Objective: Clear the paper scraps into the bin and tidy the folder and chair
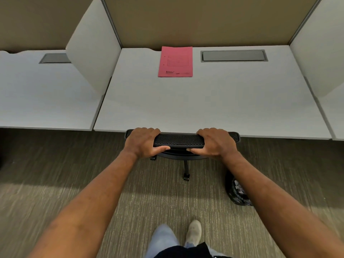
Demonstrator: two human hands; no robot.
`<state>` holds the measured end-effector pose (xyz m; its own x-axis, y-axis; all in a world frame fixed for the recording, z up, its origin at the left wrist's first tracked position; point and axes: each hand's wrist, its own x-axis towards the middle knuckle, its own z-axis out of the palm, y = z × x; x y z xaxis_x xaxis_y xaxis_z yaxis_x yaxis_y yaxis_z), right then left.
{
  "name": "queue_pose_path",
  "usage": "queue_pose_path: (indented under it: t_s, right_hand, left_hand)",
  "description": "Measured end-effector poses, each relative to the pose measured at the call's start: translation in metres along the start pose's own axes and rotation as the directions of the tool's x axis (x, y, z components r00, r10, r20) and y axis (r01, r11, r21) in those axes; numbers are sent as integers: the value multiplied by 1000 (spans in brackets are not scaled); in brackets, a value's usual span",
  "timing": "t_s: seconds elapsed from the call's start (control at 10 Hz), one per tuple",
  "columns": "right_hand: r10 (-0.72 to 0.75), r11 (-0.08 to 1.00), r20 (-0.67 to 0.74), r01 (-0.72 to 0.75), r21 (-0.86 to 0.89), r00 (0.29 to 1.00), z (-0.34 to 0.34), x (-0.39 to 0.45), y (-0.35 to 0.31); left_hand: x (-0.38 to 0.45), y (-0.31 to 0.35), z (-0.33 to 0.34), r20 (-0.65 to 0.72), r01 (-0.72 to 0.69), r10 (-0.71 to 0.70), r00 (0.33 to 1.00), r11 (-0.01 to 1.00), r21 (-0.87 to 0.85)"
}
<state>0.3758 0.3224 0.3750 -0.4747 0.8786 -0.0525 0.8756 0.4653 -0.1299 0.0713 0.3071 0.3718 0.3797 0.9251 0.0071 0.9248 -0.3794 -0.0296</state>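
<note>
A black mesh-backed chair stands tucked against the front edge of the white desk, its seat hidden under the desktop. My left hand grips the left end of the backrest's top. My right hand grips the right end. A pink folder lies flat and square at the back middle of the desk. On the carpet to the right, partly behind my right forearm, stands a black bin with paper scraps inside.
White divider panels rise on both sides of the desk, with a tan wall behind. A grey cable hatch sits at the back right. A neighbouring desk lies to the left. One chair caster shows on the carpet, and my shoe is below.
</note>
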Motion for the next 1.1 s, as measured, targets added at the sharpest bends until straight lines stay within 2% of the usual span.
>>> queue_pose_path:
  t_s: [0.6, 0.8, 0.9, 1.0, 1.1]
  right_hand:
    - [34, 999, 34, -33, -7, 999, -2, -2, -4]
    - [36, 998, 97, -40, 39, 995, -8, -4, -3]
    - [28, 993, 134, -43, 114, 991, -12, -7, -3]
    - [59, 987, 83, -71, 142, 995, -21, -9, -2]
    - [121, 988, 15, -122, 98, 993, -27, -4, -8]
  left_hand:
    - [-1, -2, 2, 39, 9, -8, 999, 1000, -12]
    - [2, -3, -5, 67, -30, 36, 997, 995, -97]
    - [2, -2, -11, 128, -17, 38, 991, 986, -163]
    - [6, -2, -19, 151, 31, -3, 989, 982, -186]
    - [11, 1, -25, 116, 48, -29, 993, 986, -161]
